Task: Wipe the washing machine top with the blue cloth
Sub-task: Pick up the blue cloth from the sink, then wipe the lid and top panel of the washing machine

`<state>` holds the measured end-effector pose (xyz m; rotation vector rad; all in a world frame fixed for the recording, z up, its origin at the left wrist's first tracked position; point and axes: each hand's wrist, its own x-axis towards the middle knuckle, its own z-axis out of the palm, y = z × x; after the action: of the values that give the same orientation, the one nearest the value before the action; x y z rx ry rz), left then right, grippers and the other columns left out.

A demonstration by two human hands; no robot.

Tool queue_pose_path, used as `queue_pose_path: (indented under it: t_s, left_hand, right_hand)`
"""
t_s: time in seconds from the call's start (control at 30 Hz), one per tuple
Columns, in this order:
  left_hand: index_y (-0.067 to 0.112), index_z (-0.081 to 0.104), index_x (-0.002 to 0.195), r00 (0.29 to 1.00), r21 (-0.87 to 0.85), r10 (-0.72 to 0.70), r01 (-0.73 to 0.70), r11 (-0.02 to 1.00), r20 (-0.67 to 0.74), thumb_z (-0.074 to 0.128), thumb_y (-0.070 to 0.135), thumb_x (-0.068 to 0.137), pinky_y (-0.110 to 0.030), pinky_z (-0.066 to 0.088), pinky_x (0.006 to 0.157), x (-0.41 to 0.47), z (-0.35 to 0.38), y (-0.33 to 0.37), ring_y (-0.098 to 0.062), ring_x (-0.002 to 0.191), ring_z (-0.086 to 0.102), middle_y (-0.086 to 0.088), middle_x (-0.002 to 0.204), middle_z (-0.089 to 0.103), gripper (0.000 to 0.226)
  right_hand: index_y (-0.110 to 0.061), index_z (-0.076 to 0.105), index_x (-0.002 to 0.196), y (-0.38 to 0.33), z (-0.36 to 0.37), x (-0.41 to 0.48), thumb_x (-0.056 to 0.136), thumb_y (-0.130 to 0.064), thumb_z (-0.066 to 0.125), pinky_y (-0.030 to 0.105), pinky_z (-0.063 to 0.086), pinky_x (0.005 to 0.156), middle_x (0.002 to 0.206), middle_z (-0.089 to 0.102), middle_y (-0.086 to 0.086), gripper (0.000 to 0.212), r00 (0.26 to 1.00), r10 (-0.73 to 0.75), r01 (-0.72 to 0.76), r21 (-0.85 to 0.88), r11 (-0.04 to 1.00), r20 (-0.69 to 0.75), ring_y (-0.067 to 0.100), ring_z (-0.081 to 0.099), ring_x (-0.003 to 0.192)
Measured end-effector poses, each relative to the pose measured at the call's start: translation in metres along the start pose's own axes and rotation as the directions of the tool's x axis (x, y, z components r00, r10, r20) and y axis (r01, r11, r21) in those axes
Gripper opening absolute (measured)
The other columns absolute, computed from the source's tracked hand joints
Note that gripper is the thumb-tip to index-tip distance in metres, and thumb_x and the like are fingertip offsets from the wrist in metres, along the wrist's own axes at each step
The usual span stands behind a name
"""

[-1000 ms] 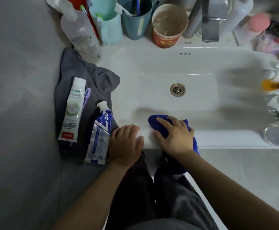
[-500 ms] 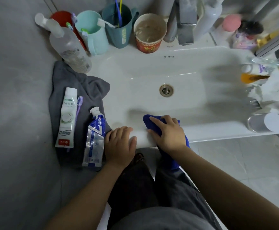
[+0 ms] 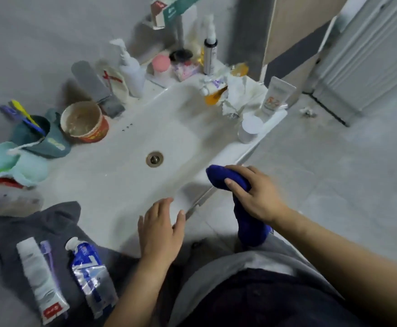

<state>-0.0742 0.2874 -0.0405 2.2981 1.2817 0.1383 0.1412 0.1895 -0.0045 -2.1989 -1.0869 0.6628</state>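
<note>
The right hand [image 3: 257, 197] is gripping the blue cloth [image 3: 225, 178]; the left hand [image 3: 161, 230] is hovering open, holding nothing; no washing machine is showing, so wiping is seemingly not begun.

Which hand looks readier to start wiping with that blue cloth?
The right hand, probably: it already grips the blue cloth, lifted off the sink's front rim. The left hand is empty, fingers spread, at the rim.

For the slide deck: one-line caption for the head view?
Right hand holds blue cloth beside white sink; left hand rests on its front rim.
</note>
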Motion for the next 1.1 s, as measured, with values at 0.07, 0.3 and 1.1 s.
queue_pose_path:
  t_s: [0.07,0.3,1.1]
  left_hand:
    - [0.018,0.051,0.121,0.996,0.014,0.081,-0.082,0.997,0.036,0.03,0.053,0.087,-0.056,0.042,0.092,0.01,0.003,0.027,-0.027,0.111,0.053,-0.005,0.123,0.058,0.053]
    - [0.017,0.053,0.123,0.917,0.054,0.353,-0.368,0.928,0.185,0.027,0.055,0.087,-0.05,0.042,0.095,0.04,0.044,0.156,-0.025,0.115,0.051,-0.003,0.126,0.056,0.059]
    - [0.02,0.048,0.126,0.497,-0.042,0.794,-0.839,0.543,0.35,0.027,0.058,0.084,-0.054,0.035,0.1,0.052,0.268,0.648,-0.023,0.119,0.046,-0.001,0.128,0.053,0.06]
  right_hand:
    - [-0.042,0.052,0.121,0.018,-0.024,-0.011,0.089,-0.053,0.046,0.034,0.046,0.083,0.104,0.059,-0.005,0.034,0.996,0.06,-0.06,0.007,0.998,-0.069,0.016,0.056,0.094]
    - [-0.041,0.054,0.12,0.094,-0.103,-0.047,0.09,-0.05,0.047,0.022,0.039,0.076,0.1,0.055,-0.012,0.032,0.94,0.226,-0.2,0.124,0.972,-0.254,0.01,0.053,0.091]
    - [-0.041,0.052,0.126,0.397,-0.421,-0.146,0.089,-0.046,0.051,0.021,0.035,0.074,0.1,0.053,-0.012,0.037,0.436,0.589,-0.457,0.397,0.796,-0.68,0.005,0.049,0.089]
